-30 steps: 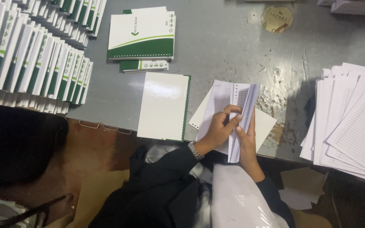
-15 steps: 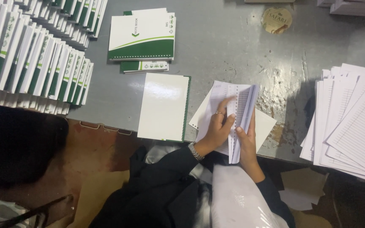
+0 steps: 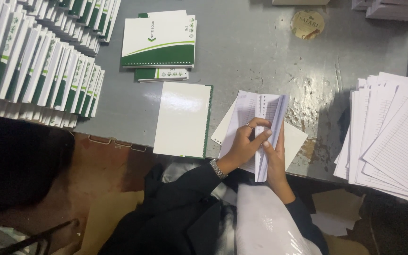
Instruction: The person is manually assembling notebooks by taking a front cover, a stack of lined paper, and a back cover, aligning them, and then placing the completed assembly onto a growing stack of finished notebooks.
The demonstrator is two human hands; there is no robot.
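- Basically, left hand (image 3: pixel 244 144) and right hand (image 3: pixel 274 158) both grip a bundle of lined sheets (image 3: pixel 260 118) at the near edge of the grey table (image 3: pixel 260 52), just past the person's lap.
- Left hand: fingers (image 3: pixel 256 126) curled over the top of the bundle, thumb underneath, pinching it; ring on one finger, metal watch (image 3: pixel 218 168) at the wrist.
- Right hand: mostly hidden behind the folded-up sheets, fingers pressed flat along the upright edge; exact pinch I cannot tell.
- Bundle is partly bent upward along the punched edge, row of holes showing near the top.
- Handling guess: light, floppy, thin paper; sheets slide on each other, so likely to fan out or skew if held loosely. Creases and tears at the holes easily.
- Best hold, judged: squeeze the whole thickness near the punched edge with one hand, support the long side with the other, keep edges squared.
- Under the bundle lies a pale card sheet (image 3: pixel 296 137), touching it.
- Just left: a blank white cover (image 3: pixel 182 118) with green edge, hanging over the table edge.
- Farther back: stacked green-and-white notebooks (image 3: pixel 159 40); far left, a fanned row of notebooks (image 3: pixel 34 61).
- Right side: stacks of lined paper (image 3: pixel 393 137), well apart from the hands.
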